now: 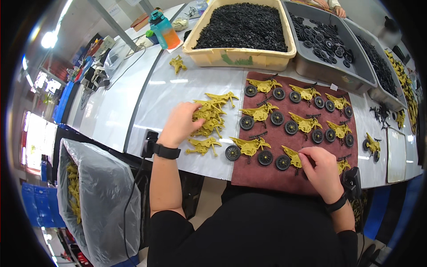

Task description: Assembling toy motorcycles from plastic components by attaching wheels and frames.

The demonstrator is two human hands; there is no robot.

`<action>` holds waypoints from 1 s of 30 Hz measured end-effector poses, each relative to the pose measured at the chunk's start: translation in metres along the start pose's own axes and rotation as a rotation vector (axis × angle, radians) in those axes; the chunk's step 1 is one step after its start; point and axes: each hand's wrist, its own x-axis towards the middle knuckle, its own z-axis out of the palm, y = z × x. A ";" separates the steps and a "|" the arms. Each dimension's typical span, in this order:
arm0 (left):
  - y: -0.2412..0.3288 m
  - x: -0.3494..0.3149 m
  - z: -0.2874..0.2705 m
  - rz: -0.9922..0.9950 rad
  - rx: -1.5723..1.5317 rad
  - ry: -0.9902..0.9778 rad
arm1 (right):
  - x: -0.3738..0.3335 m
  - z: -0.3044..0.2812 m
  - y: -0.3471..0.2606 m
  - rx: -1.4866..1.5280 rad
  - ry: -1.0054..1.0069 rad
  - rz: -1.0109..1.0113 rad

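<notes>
My left hand (181,121) is at a pile of yellow plastic toy motorcycle bodies (213,116), thumb and fingers closed around part of it. A loose yellow body (203,145) lies just below the pile. My right hand (321,168) is at the front row on the maroon cloth (249,175), its fingertips pinched at the front of a yellow toy motorcycle (292,156). One black spoked wheel (283,163) shows at that toy's left end; my hand hides its right end. Rows of similar toys with two wheels and black handlebar parts, such as this motorcycle (250,147), lie flat on the cloth.
Behind the cloth stand a cream tub of small black parts (240,62), a grey tub of black wheels (329,73) and another tub of black parts (391,101). A bottle (165,32) stands far left. A plastic-lined bin (104,196) sits below the table's left edge. Another person's hand (340,11) shows far right.
</notes>
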 end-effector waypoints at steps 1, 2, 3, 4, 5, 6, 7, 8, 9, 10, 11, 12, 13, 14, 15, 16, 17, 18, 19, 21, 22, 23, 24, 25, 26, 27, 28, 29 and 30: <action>0.004 0.002 -0.004 0.058 0.032 0.037 | 0.001 0.001 -0.001 -0.004 0.003 0.011; 0.013 0.003 -0.009 0.066 0.025 0.030 | 0.002 0.003 -0.001 -0.006 -0.003 -0.001; 0.026 0.002 -0.016 0.163 0.029 0.102 | 0.003 0.003 -0.002 -0.008 -0.008 -0.012; 0.036 0.000 -0.017 0.257 0.033 0.175 | 0.004 0.005 -0.002 -0.012 -0.006 -0.001; 0.045 -0.002 -0.012 0.330 0.051 0.162 | 0.005 0.007 -0.002 -0.015 -0.008 -0.011; 0.055 -0.008 -0.005 0.329 0.047 0.158 | 0.006 0.008 -0.004 -0.013 -0.015 -0.029; 0.065 -0.012 0.006 0.390 0.007 0.118 | 0.007 0.010 -0.004 -0.018 -0.016 -0.020; 0.074 -0.016 0.015 0.450 -0.033 0.079 | 0.008 0.012 -0.004 -0.012 -0.027 -0.022; 0.082 -0.020 0.023 0.454 -0.041 0.075 | 0.008 0.013 -0.004 -0.006 -0.037 -0.024; 0.088 -0.023 0.029 0.441 -0.070 0.051 | 0.007 0.014 -0.004 -0.011 -0.038 -0.016; 0.092 -0.026 0.034 0.428 -0.098 0.027 | 0.007 0.014 -0.003 -0.008 -0.035 -0.011; 0.093 -0.029 0.037 0.428 -0.102 0.025 | 0.007 0.015 -0.004 -0.003 -0.033 -0.008; 0.093 -0.031 0.040 0.421 -0.118 0.023 | 0.007 0.015 -0.004 -0.004 -0.035 -0.006; 0.093 -0.033 0.042 0.413 -0.134 0.021 | 0.007 0.015 -0.004 -0.009 -0.043 0.003; 0.092 -0.033 0.044 0.413 -0.138 0.020 | 0.007 0.014 -0.004 -0.016 -0.051 0.012; 0.092 -0.034 0.046 0.414 -0.131 0.011 | 0.007 0.015 -0.004 -0.018 -0.053 0.014; 0.091 -0.034 0.048 0.415 -0.123 0.003 | 0.007 0.015 -0.005 -0.015 -0.059 0.031; 0.091 -0.034 0.048 0.412 -0.125 0.002 | 0.007 0.016 -0.005 -0.010 -0.067 0.047; 0.090 -0.034 0.047 0.416 -0.117 0.004 | 0.007 0.017 -0.005 -0.010 -0.069 0.047; 0.088 -0.034 0.046 0.418 -0.109 0.006 | 0.009 0.019 -0.005 -0.013 -0.070 0.019; 0.087 -0.034 0.046 0.418 -0.111 -0.001 | 0.009 0.020 -0.005 -0.014 -0.071 0.019; 0.087 -0.034 0.046 0.419 -0.112 -0.009 | 0.010 0.021 -0.006 -0.011 -0.090 0.013; 0.087 -0.034 0.046 0.420 -0.114 -0.009 | 0.011 0.022 -0.006 -0.009 -0.108 0.009; 0.087 -0.034 0.047 0.417 -0.120 -0.012 | 0.013 0.023 -0.008 -0.011 -0.108 0.011; 0.087 -0.034 0.047 0.415 -0.126 -0.014 | 0.015 0.024 -0.011 -0.012 -0.141 -0.011; 0.088 -0.036 0.047 0.414 -0.128 -0.016 | 0.016 0.026 -0.013 -0.011 -0.174 -0.032; 0.089 -0.037 0.048 0.404 -0.115 -0.004 | 0.019 0.031 -0.014 -0.010 -0.175 -0.030; 0.090 -0.038 0.049 0.393 -0.103 0.007 | 0.021 0.038 -0.013 -0.037 -0.161 -0.140; 0.091 -0.038 0.049 0.395 -0.106 0.007 | 0.024 0.044 -0.011 -0.067 -0.146 -0.250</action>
